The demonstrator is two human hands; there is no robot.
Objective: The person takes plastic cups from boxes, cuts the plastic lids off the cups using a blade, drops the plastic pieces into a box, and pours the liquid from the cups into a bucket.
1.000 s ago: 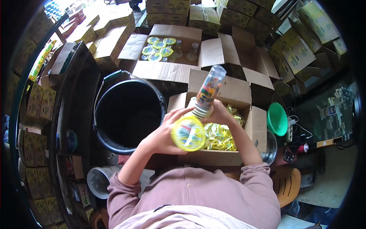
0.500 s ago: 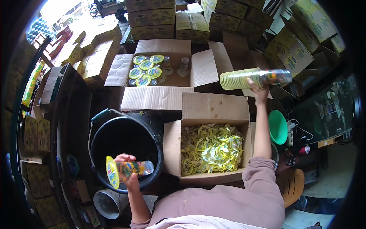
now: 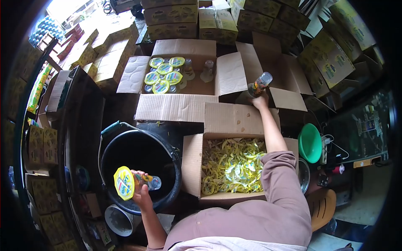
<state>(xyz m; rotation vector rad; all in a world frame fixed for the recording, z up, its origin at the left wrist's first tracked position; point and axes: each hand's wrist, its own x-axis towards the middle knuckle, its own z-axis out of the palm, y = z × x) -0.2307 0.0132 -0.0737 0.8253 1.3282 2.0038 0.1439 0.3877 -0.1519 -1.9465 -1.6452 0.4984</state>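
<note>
Over the black bucket (image 3: 109, 144), my left hand (image 3: 143, 196) is closed around a clear printed plastic cup (image 3: 154, 183). Its yellow printed lid (image 3: 124, 183) faces up and left. My right hand (image 3: 260, 101) grips a stack of plastic cups (image 3: 260, 83) beside the right flap of the far carton. The clear printed end of the stack points up; its lower part is mostly hidden by the hand and in shadow. Yellow-lidded cups (image 3: 165, 68) and a few clear cups (image 3: 207, 69) stand inside the far carton (image 3: 178, 108).
Yellow and clear plastic scraps fill the near carton (image 3: 192, 167). Another open carton (image 3: 289, 98) is at the right rear, and stacked boxes (image 3: 171, 16) line the back. A green bowl (image 3: 310, 143) sits on the right; a white bucket (image 3: 119, 219) stands at lower left.
My right hand has moved left, swinging the cup stack from lying sideways to clear end up. My left hand has tilted its cup so the lid faces me more. The view has shifted slightly.
</note>
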